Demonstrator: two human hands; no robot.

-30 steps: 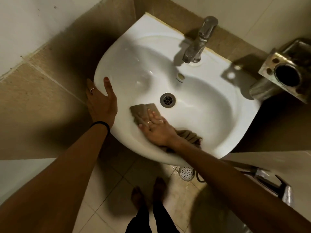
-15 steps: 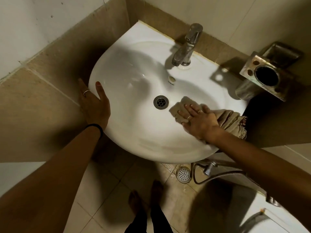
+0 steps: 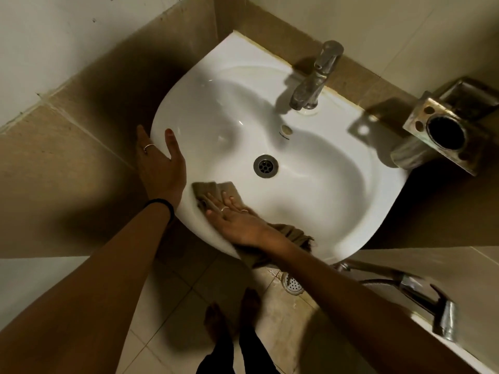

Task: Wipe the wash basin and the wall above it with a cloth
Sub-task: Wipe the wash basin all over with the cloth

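A white wash basin (image 3: 318, 201) fills the middle of the view, with a round metal drain (image 3: 265, 164) at its bottom. My right hand (image 3: 237, 220) lies flat on a brown cloth (image 3: 216, 190), pressing it onto the basin's near-left inner slope. The cloth's tail (image 3: 293, 233) trails over the front rim under my wrist. My left hand (image 3: 159, 166) rests on the basin's left rim, thumb on the top edge and fingers outside it. The wall (image 3: 391, 22) above the basin is pale, with tan tiles below.
A steel tap (image 3: 313, 82) stands at the back of the basin. A metal toothbrush holder (image 3: 445, 130) is fixed to the wall at right. A hand sprayer (image 3: 421, 298) and hose lie at lower right. My feet (image 3: 232, 317) and a floor drain (image 3: 291, 283) are below.
My right hand has swept the cloth from the right of the drain across to the near-left side of the bowl. My left hand has stayed on the left rim.
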